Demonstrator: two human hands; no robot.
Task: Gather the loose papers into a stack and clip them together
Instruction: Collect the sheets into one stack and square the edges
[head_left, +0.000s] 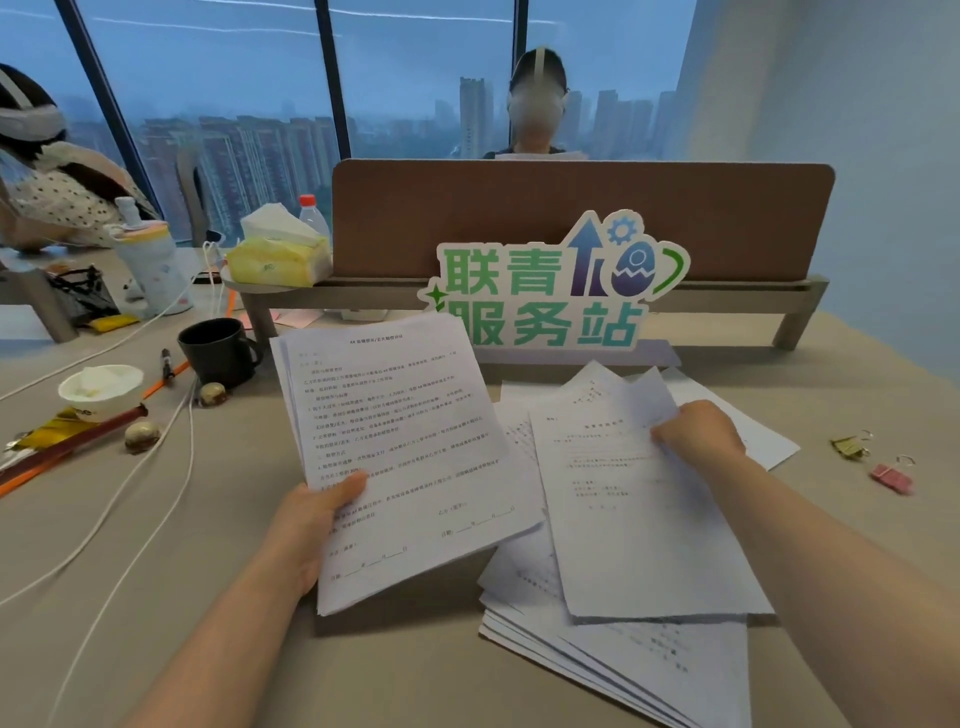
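My left hand (311, 519) grips a gathered stack of printed papers (400, 441) by its lower left edge, thumb on top, holding it tilted above the desk. My right hand (696, 431) pinches the upper right part of a single printed sheet (639, 519), which is lifted over the loose papers. More loose sheets (623, 654) lie fanned out on the desk beneath and toward me, and others stick out behind my right hand. A pink binder clip (892, 477) and a green binder clip (849, 447) lie on the desk at the far right.
A green-lettered sign (545, 291) stands before a brown desk divider (571, 208). Left of the papers are a black mug (218, 351), a white bowl (101, 389), pens, white cables (135, 499), a tissue pack and bottles. One person sits behind the divider, another at far left.
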